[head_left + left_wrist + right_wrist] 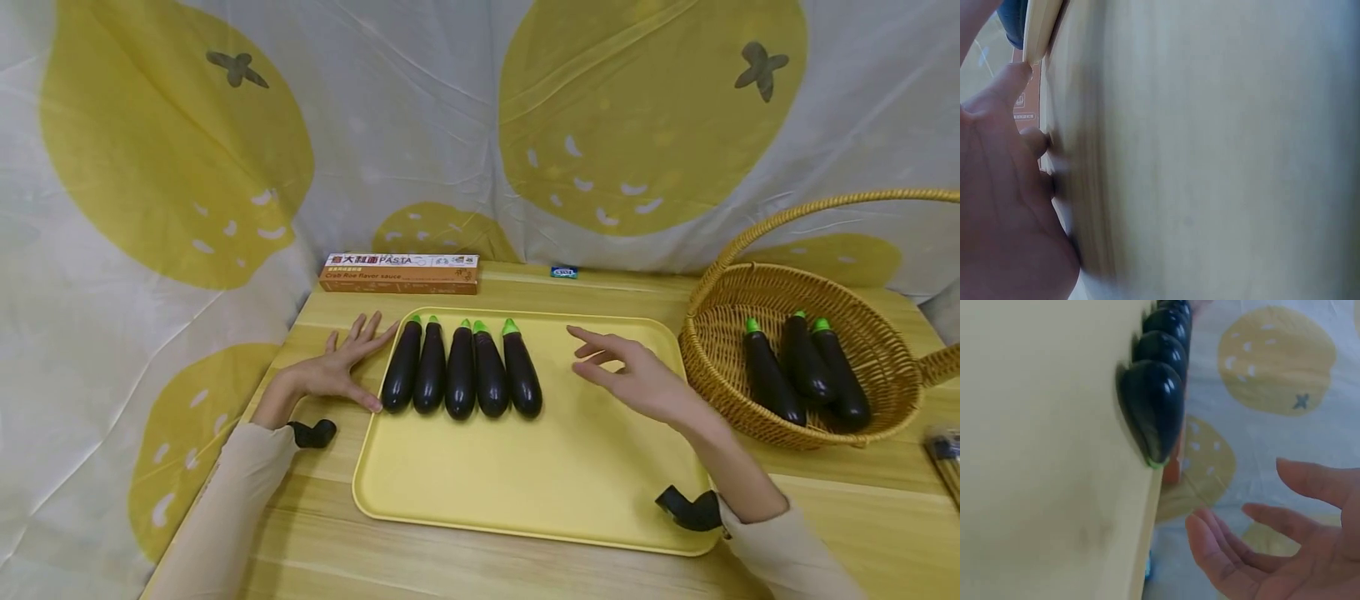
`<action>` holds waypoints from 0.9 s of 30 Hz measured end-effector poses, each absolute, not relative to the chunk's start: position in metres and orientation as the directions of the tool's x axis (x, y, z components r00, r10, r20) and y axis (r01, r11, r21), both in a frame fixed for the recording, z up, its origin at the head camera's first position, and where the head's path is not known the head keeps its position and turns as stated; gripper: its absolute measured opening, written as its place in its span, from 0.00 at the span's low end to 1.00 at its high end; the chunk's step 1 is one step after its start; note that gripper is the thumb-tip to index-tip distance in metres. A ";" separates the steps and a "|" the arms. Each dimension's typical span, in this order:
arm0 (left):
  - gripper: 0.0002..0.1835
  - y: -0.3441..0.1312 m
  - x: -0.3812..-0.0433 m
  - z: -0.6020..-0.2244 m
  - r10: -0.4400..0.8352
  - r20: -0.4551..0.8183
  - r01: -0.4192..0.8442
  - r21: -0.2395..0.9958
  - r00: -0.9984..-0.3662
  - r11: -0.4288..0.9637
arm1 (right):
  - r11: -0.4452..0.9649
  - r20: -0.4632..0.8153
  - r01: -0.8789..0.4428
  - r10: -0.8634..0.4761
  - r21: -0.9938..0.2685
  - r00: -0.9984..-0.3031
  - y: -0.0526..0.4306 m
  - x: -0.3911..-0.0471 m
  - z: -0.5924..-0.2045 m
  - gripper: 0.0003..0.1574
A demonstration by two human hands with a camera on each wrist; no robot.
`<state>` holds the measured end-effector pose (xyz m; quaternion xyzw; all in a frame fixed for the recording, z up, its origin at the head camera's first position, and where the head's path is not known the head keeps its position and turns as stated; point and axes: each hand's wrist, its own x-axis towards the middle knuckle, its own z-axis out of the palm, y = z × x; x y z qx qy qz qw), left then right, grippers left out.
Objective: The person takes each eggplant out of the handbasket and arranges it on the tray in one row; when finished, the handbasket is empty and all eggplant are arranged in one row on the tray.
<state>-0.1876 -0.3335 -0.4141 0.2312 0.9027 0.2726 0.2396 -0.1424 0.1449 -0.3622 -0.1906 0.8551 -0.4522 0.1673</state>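
Pale sleeves (pixel 232 508) lead to hands (pixel 337 371) (pixel 641 379) with five eggplants (pixel 461 379) lying between them.

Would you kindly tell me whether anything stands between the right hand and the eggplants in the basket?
Yes: in the head view, the left wall of the wicker basket stands between the right hand and the three eggplants inside, with the handle rising from that side. Reaching in from above seems possible.
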 end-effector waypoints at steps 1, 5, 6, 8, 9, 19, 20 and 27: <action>0.70 -0.334 -0.188 -0.414 0.549 -0.307 0.285 0.607 -0.777 0.742 | 0.532 -0.109 -0.184 -0.472 -0.826 -0.875 0.155 -0.140 -0.357 0.36; 0.69 -0.335 -0.187 -0.415 0.550 -0.309 0.280 0.613 -0.776 0.739 | 0.576 -0.098 -0.198 -0.441 -0.793 -0.892 0.196 -0.131 -0.344 0.35; 0.69 -0.335 -0.187 -0.415 0.548 -0.308 0.280 0.611 -0.778 0.741 | 0.589 -0.093 -0.200 -0.428 -0.783 -0.899 0.207 -0.130 -0.342 0.35; 0.69 -0.335 -0.186 -0.415 0.547 -0.307 0.280 0.610 -0.779 0.741 | 0.610 -0.081 -0.195 -0.394 -0.768 -0.916 0.228 -0.126 -0.340 0.34; 0.69 -0.336 -0.186 -0.415 0.548 -0.305 0.281 0.612 -0.779 0.739 | 0.624 -0.075 -0.189 -0.372 -0.759 -0.925 0.239 -0.125 -0.341 0.34; 0.70 -0.335 -0.187 -0.416 0.553 -0.298 0.288 0.612 -0.778 0.736 | 0.701 -0.087 -0.046 -0.153 -0.712 -0.984 0.322 -0.114 -0.363 0.39; 0.70 -0.335 -0.187 -0.416 0.551 -0.299 0.289 0.609 -0.779 0.738 | 0.704 -0.087 -0.037 -0.139 -0.709 -0.986 0.327 -0.114 -0.366 0.40; 0.69 -0.335 -0.187 -0.414 0.552 -0.302 0.284 0.614 -0.778 0.736 | 0.736 -0.147 0.065 -0.048 -0.674 -0.988 0.350 -0.112 -0.380 0.42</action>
